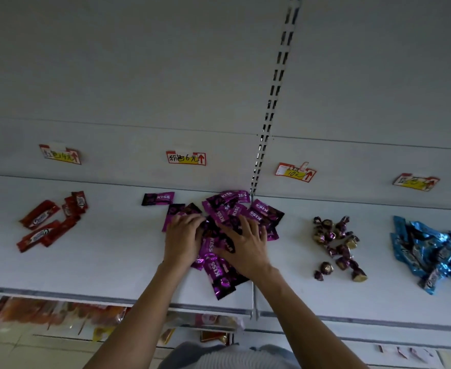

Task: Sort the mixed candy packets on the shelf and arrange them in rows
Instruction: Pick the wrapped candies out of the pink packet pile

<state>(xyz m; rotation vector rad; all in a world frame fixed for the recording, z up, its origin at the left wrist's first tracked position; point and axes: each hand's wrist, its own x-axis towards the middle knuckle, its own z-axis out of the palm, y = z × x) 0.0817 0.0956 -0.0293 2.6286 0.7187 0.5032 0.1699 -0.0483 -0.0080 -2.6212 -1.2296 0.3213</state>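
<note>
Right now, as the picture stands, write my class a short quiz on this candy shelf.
1. True or false: the left hand and the right hand both touch the purple packets.
2. Which group lies farthest right on the shelf? A. red packets B. blue packets C. chocolates
3. How many tags hang on the wall behind the candy?

Key: 1 true; 2 B; 3 four.
</note>
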